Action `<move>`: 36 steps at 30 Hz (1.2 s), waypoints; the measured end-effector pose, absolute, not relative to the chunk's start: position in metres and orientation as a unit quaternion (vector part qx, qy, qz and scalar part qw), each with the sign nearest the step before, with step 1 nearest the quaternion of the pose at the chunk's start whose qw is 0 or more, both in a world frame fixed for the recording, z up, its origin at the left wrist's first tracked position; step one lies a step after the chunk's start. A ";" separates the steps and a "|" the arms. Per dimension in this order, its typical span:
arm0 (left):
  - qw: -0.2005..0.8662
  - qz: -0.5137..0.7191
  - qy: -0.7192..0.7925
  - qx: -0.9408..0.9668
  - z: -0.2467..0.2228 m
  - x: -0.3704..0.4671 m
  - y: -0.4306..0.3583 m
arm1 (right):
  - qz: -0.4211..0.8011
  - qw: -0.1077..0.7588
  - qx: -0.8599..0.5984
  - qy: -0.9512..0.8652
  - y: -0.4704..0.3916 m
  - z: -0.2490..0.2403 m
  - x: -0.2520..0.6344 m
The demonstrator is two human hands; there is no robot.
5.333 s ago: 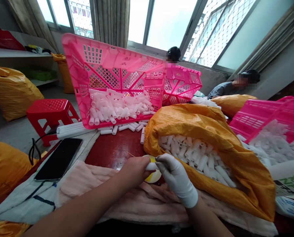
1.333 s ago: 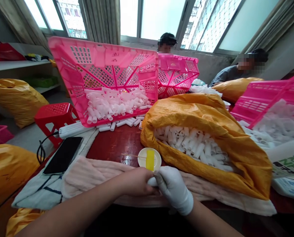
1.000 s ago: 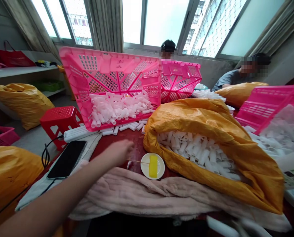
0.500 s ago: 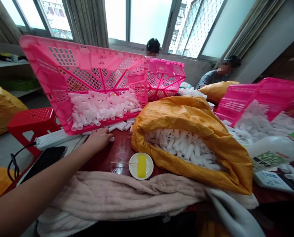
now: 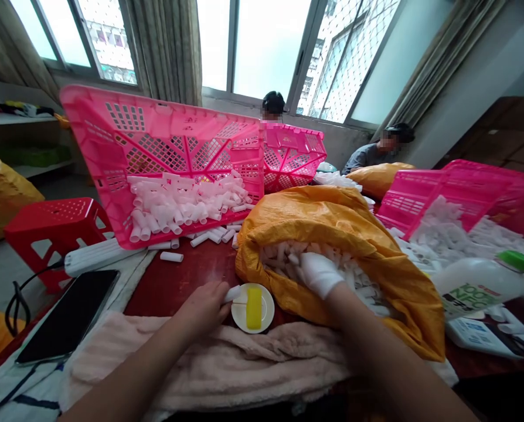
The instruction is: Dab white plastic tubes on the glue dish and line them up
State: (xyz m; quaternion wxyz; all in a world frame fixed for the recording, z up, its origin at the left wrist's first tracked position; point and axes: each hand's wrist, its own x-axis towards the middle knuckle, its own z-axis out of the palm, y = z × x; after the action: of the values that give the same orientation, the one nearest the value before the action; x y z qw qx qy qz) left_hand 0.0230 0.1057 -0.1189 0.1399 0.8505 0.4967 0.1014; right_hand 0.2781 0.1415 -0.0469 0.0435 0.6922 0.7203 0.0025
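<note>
My left hand [image 5: 207, 303] is closed on a short white tube [image 5: 232, 293], just at the left rim of a small white dish [image 5: 267, 310]. On the dish lies a yellow block [image 5: 254, 308], with a thin stick beside it. My right hand [image 5: 319, 272], in a white glove, reaches into the open orange sack [image 5: 315, 205] among many white tubes [image 5: 367, 290]; its fingertips are at the tubes, and whether they grip one cannot be made out. A pinkish towel [image 5: 262, 363] lies along the table's front edge under my forearms.
A tilted pink basket [image 5: 156, 120] holds white tubes at the back left, with loose tubes before it. At left are a phone [image 5: 71, 316] and red stool [image 5: 55, 220]. A bottle [image 5: 477, 287] stands right. Two people sit beyond the table.
My left hand has come back from the basket's front edge to the dish, with a tube in it. My gloved right hand has moved from the lower right up into the sack.
</note>
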 end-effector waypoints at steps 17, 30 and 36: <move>0.102 0.058 0.524 0.844 -0.127 0.029 0.106 | -0.108 -0.201 0.379 0.897 0.097 -0.122 0.257; 0.092 0.061 0.521 0.847 -0.125 0.031 0.102 | -0.088 -0.220 0.377 0.895 0.073 -0.125 0.258; 0.091 0.053 0.530 0.841 -0.125 0.034 0.102 | -0.180 -0.214 0.360 0.890 0.061 -0.122 0.250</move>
State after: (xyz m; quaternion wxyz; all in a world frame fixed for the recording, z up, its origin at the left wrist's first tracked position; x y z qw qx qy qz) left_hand 0.0337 0.1025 -0.1248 0.0914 0.8413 0.5302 0.0526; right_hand 0.2499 0.0614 -0.1220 -0.2143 0.3601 0.8900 -0.1799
